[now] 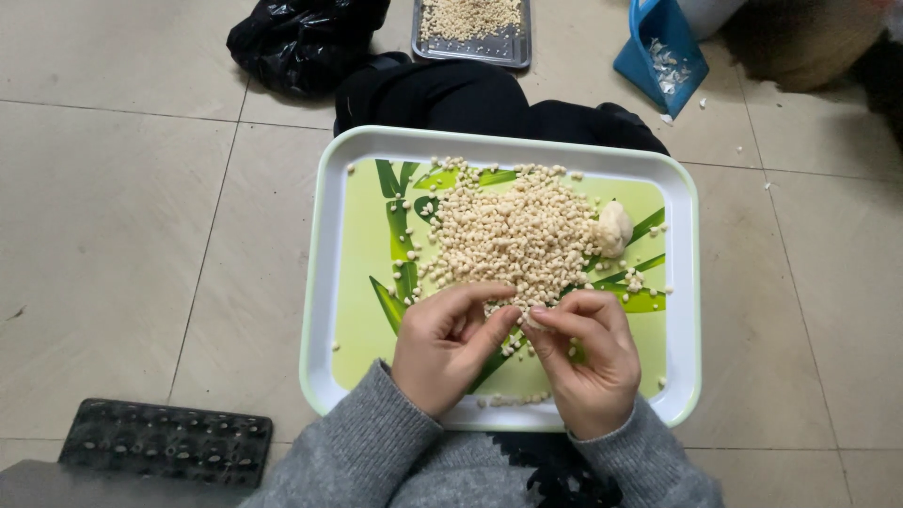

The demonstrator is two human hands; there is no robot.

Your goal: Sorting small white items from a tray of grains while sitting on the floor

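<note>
A green tray (324, 282) with a leaf pattern rests on my lap. On it lies a heap of small pale dough pellets (513, 230) and, at the heap's right edge, a lump of pale dough (613, 228). My left hand (442, 343) and my right hand (588, 357) meet at the near edge of the heap, fingertips together, pinching a small piece of dough (529, 318) between them. Grey sleeves cover both wrists.
A metal tray (513, 47) of similar pellets sits on the tiled floor ahead. Beside it lie a black plastic bag (301, 38) and a blue dustpan (663, 52) with scraps. A black perforated mat (165, 442) lies at lower left.
</note>
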